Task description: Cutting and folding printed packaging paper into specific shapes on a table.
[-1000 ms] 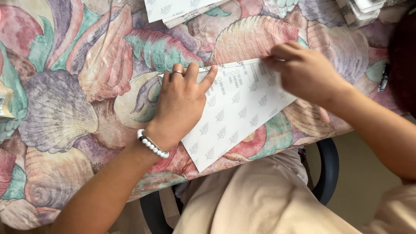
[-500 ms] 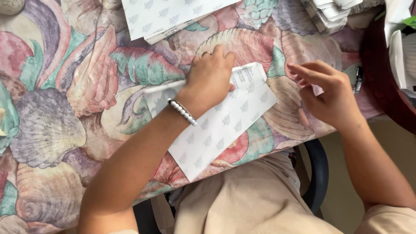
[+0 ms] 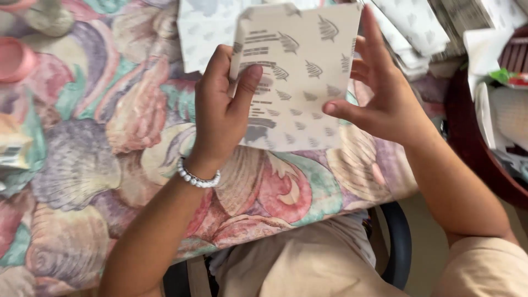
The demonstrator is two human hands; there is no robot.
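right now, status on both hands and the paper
Left hand pinching folded patterned sheet, lifted above shell-print tablecloth. Right hand open, fingertips at sheet's edge. Nothing in the way.

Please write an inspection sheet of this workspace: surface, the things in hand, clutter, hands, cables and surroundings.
Surface: table under a seashell-print cloth, in pink, green and purple.
Things in hand: folded patterned paper, white with small grey motifs, lifted off the cloth; blurred.
Clutter: more patterned sheets at the far edge; stack of folded papers at far right; pink round object at left.
Hands: left hand grips the paper's left edge and wears a bead bracelet; right hand supports the right side, fingers spread.
Cables: nothing seen.
Surroundings: dark chair below; dark red basket at right.
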